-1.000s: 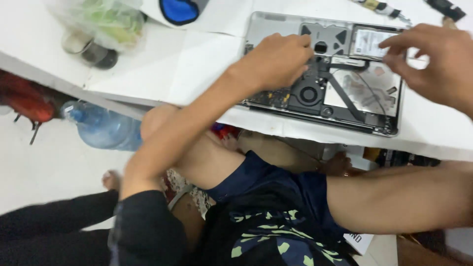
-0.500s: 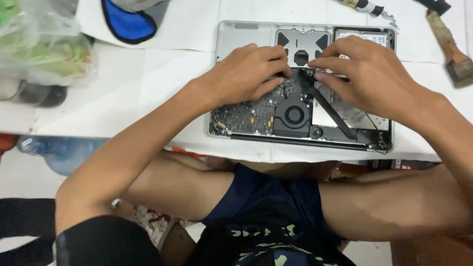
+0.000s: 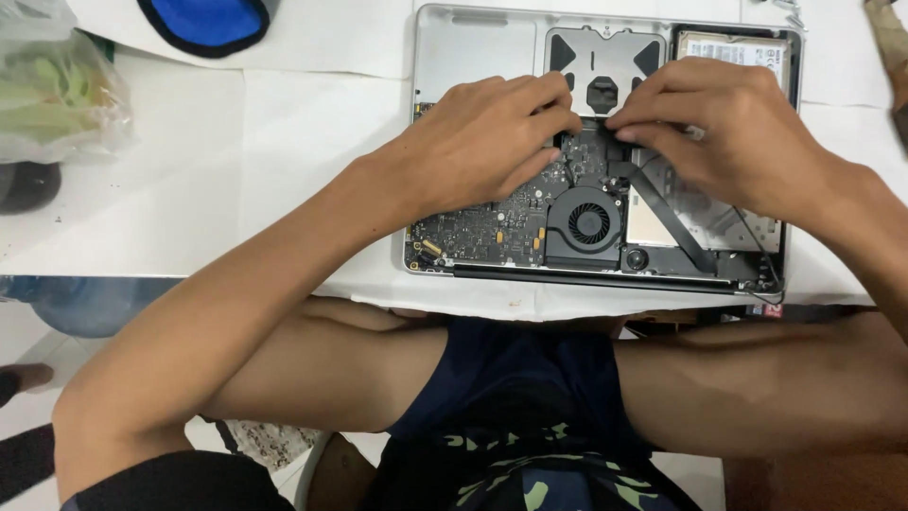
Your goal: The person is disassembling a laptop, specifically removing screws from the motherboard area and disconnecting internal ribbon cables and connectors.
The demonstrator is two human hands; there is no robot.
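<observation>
Both hands (image 3: 492, 142) (image 3: 728, 132) now nearer, over opened laptop (image 3: 473, 47).

Both hands are down inside an opened silver laptop base (image 3: 473, 47) on the white table (image 3: 284, 142) — left hand (image 3: 482, 142) resting on the dark circuit board (image 3: 492, 232), right hand (image 3: 728, 132) pinching a thin black ribbon cable (image 3: 662, 203). The round black cooling fan (image 3: 588, 224) sits just below the fingertips, and a blue pouch (image 3: 208, 24) lies off to the left.

The opened laptop (image 3: 473, 57) has a silver shell, a dark green-black board and a black fan (image 3: 588, 225) at six o'clock. At eleven o'clock lies a blue pouch (image 3: 208, 21) edged in black; the table (image 3: 189, 189) is white.
</observation>
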